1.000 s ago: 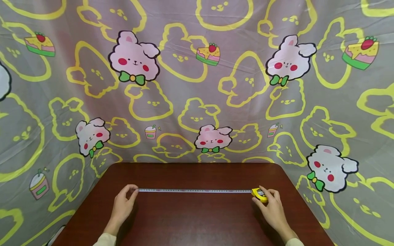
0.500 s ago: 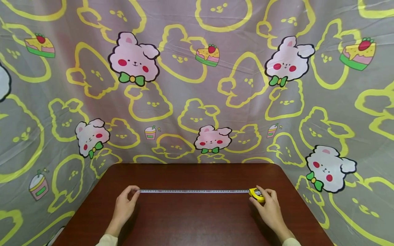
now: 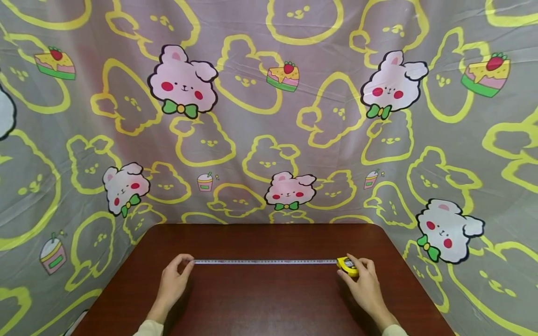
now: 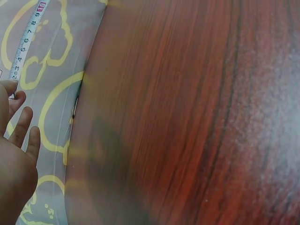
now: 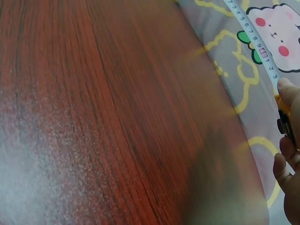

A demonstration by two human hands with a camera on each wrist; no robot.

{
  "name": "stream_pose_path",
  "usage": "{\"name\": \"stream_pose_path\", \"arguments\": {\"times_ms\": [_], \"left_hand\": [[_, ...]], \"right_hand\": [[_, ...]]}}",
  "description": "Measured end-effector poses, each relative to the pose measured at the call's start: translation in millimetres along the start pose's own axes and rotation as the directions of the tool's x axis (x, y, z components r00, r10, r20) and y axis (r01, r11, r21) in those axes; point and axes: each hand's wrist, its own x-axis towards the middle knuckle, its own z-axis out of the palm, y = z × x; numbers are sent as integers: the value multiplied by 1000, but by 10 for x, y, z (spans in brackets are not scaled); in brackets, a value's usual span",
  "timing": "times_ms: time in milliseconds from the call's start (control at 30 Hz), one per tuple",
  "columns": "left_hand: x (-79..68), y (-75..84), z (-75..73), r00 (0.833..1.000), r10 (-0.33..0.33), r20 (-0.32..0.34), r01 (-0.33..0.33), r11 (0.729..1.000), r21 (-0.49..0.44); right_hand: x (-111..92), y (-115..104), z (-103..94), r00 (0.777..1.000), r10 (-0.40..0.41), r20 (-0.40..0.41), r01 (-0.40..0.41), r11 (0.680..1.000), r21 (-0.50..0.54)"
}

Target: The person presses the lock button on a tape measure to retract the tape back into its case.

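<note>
A yellow tape measure point(image 3: 347, 266) is gripped between the thumb and fingers of my right hand point(image 3: 365, 284). Its white blade point(image 3: 265, 262) stretches straight across to my left hand point(image 3: 172, 282), which pinches the free end between thumb and forefinger. In the left wrist view the low numbers of the blade point(image 4: 23, 47) run up from my left fingertips, with the other fingers spread. The right wrist view shows the blade point(image 5: 255, 40) entering the case by my right thumb; part of the case is hidden behind the hand. Both hands are held above the table.
A dark red-brown wooden table point(image 3: 269, 298) with rounded far corners lies under the hands. A grey curtain point(image 3: 252, 121) printed with rabbits, cakes and cups hangs behind it and along both sides.
My right hand and the tape case have moved left, while my left hand has moved slightly right. The stretched length of blade between them has become shorter.
</note>
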Motion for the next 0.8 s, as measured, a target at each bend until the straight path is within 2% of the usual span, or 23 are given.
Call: {"name": "stream_pose_path", "arguments": {"times_ms": [433, 800], "left_hand": [[-20, 10, 110, 1000, 25, 5, -25, 1000, -9], [-44, 42, 142, 1000, 25, 11, -25, 999, -27]], "right_hand": [[6, -45, 55, 1000, -11, -8, 11, 1000, -3], [-15, -72, 110, 1000, -10, -14, 10, 1000, 6]]}}
